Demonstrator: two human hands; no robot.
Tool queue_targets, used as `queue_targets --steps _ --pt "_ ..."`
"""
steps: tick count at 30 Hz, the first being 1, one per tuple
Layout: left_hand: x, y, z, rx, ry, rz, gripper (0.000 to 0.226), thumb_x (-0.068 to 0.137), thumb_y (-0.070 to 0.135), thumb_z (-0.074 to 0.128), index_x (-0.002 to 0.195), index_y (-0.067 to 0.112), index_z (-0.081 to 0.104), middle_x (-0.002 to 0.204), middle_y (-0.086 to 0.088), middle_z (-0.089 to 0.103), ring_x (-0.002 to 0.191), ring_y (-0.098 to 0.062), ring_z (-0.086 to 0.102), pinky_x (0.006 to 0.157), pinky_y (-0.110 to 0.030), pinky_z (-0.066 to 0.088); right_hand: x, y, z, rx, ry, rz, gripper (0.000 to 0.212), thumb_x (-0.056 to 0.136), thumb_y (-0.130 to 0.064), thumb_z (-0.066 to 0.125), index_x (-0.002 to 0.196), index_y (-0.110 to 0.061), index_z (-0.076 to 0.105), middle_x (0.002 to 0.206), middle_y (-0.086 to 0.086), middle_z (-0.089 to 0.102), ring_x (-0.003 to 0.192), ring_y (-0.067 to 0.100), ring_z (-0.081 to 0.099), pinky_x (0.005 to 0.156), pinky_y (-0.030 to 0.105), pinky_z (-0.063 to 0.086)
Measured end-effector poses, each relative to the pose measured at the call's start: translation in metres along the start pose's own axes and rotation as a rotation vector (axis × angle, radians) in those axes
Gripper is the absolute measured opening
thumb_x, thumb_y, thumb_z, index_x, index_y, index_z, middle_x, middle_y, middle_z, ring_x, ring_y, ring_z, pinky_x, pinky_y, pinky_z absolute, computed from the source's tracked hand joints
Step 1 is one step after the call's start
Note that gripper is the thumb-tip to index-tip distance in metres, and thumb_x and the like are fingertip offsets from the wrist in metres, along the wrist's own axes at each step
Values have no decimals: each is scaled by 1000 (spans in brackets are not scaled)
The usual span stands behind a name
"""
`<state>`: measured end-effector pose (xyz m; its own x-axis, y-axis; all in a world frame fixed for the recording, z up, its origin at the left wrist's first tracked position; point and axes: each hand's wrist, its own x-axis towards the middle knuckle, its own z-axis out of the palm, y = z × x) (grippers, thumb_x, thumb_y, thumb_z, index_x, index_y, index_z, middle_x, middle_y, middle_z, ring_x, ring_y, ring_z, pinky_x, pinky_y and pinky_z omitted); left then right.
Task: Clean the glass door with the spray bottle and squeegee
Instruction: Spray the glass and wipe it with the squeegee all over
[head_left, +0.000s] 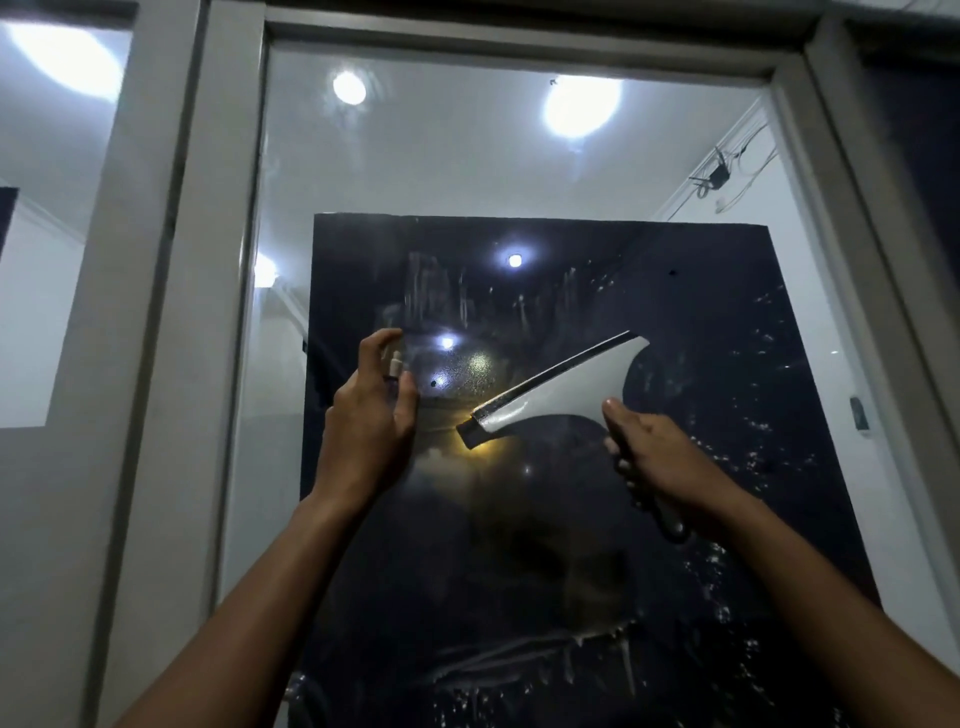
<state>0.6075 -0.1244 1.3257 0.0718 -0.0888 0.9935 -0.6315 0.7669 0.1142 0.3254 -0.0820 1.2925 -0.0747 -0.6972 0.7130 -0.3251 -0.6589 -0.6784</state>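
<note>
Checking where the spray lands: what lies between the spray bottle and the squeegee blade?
In the head view, only wet, misted glass door lies between spray bottle and squeegee.

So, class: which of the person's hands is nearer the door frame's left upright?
Left. The left hand, gripping the spray bottle, is closer to the upright; the right hand, holding the squeegee, is farther right.

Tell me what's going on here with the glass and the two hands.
A person is cleaning a glass door. The left hand holds a small spray bottle up near the pane, finger on top of the nozzle. The right hand grips the handle of a squeegee, its blade tilted and raised in front of the glass. Droplets and streaks show on the dark part of the pane, so it is wet and not yet wiped dry.
</note>
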Motion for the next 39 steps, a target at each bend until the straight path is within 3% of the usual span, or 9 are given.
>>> queue_targets --steps 4,7,12,14,18,21,23,32,39 --pt "3 -1 2 -16 10 21 40 102 26 53 140 31 40 89 3 61 66 -3 53 57 -29 37 8 -12 11 77 52 -23 52 103 -55 38 70 -17 49 48 -5 39 40 9 36 41 23 35" --pt "6 0 2 -10 -5 41 39 102 26 53 138 31 39 85 7 59 67 1 54 56 -18 37 22 -29 27 155 168 -57 47 106 -47 37 75 -14 50 45 -5 39 37 9 37 38 24 37" --pt "8 0 3 -12 6 26 37 102 25 53 137 28 41 85 7 59 65 -5 53 59 -30 38 53 -67 51 322 229 -16 42 108 -39 35 78 -13 50 44 -5 37 32 8 33 42 23 35" --pt "7 1 3 -12 14 21 40 102 26 53 139 30 41 88 7 59 64 0 51 56 -27 37 66 -82 59 344 204 2 41 108 -37 35 77 -14 49 46 -4 38 29 7 32 42 21 35" --pt "5 3 2 -34 10 39 42 102 25 54 141 31 40 91 7 59 67 -8 53 65 -31 41 89 -108 73 321 198 -5 40 106 -34 36 76 -12 50 56 2 38 28 9 34 39 19 37" --pt "6 2 -1 -30 25 46 43 102 25 54 142 30 40 95 6 60 69 -8 54 61 -29 41 101 -119 83 344 177 17 41 106 -32 36 75 -11 51 56 3 38 31 11 33 39 20 37" --pt "6 1 -3 -25 28 49 44 102 25 54 143 30 40 98 4 62 69 -6 55 60 -26 41 104 -120 90 369 164 46 41 106 -33 37 75 -11 51 56 3 37 29 11 32 38 19 35" --pt "0 -2 -12 -37 3 22 44 102 26 53 143 32 37 108 -8 69 86 -29 66 76 -52 57 95 -93 89 315 221 53 44 104 -38 40 68 -13 49 53 1 40 31 12 34 38 21 31" --pt "-10 -1 -10 -79 23 16 44 102 24 55 142 32 39 104 6 62 83 -20 64 75 -39 53 60 -53 101 239 236 134 49 104 -46 43 68 -15 53 56 1 47 44 18 42 47 30 39"
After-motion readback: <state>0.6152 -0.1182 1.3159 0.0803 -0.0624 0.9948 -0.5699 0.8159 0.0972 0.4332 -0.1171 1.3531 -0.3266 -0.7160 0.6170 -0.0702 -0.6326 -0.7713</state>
